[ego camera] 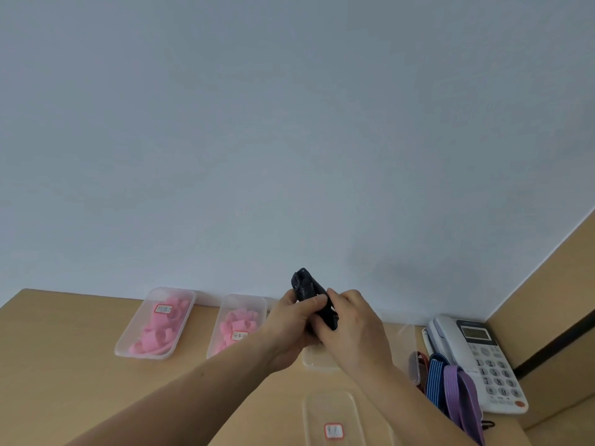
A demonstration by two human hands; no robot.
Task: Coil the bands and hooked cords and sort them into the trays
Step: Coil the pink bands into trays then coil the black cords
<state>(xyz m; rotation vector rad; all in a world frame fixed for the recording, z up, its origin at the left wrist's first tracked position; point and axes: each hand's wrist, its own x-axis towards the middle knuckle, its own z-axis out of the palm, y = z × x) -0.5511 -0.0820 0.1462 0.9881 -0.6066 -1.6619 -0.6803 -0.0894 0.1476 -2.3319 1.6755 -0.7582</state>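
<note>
Against the pale wall, above the wooden counter [64, 365], left hand [289, 329] and right hand [351, 326] meet with forearms raised, both gripping a bunched black band [307, 289] over a clear tray [317, 360].

A black coil [306, 286] is gripped by the left hand [291, 320] and the right hand [352, 320] just below the middle of the frame. Its upper end is seen above the fingers against the pale wall [289, 123]. At lower left, two clear labelled trays are set on the wooden table [64, 365]: a left tray [133, 321] and a middle tray [216, 326], each filled with pink bands [157, 333]. A third tray [317, 362] is partly hidden under the hands. A labelled fourth tray [328, 407] is cut off by the bottom edge. At lower right, a red band [422, 357], a blue striped band [434, 381] and a purple band [463, 397] are laid beside a white phone [483, 358].
</note>
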